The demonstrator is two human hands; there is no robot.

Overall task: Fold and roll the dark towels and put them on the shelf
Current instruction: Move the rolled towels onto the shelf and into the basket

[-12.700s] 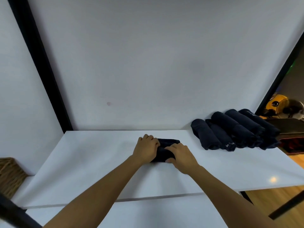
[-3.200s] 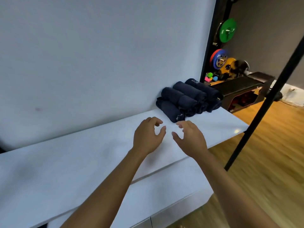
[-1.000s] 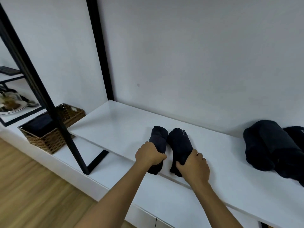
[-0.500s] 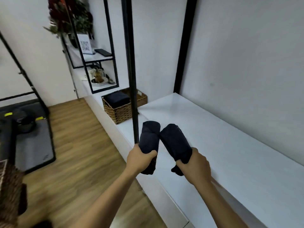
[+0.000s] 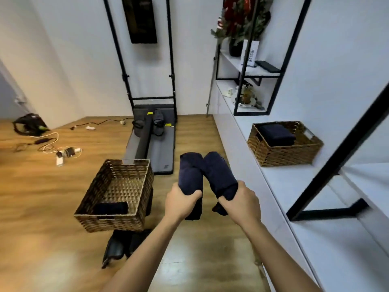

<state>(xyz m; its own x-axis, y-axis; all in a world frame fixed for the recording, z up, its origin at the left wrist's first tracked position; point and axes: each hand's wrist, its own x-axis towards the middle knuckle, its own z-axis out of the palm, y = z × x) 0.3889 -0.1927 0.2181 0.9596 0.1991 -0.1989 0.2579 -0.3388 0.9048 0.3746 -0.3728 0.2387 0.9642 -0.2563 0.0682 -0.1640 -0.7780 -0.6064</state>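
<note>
Two rolled dark towels are held in the air over the wooden floor, side by side. My left hand [image 5: 181,200] grips the left rolled towel [image 5: 189,174] near its lower end. My right hand [image 5: 240,202] grips the right rolled towel [image 5: 219,172] the same way. The white shelf [image 5: 280,197] runs along the right, beside my right hand. A wicker basket [image 5: 284,153] on that shelf holds a folded dark towel [image 5: 275,134]. Another wicker basket [image 5: 114,218] to the left of my hands holds one dark towel [image 5: 110,207].
A black metal frame post [image 5: 341,157] slants across the right over the shelf. An exercise machine [image 5: 151,142] stands ahead on the floor. Cables and a charger [image 5: 61,152] lie at the left. Dark bags [image 5: 124,247] lie under the near basket.
I have turned left, away from the white shelf, carrying both rolled towels. They now hang over the floor instead of the shelf top, and the floor basket has come into view.
</note>
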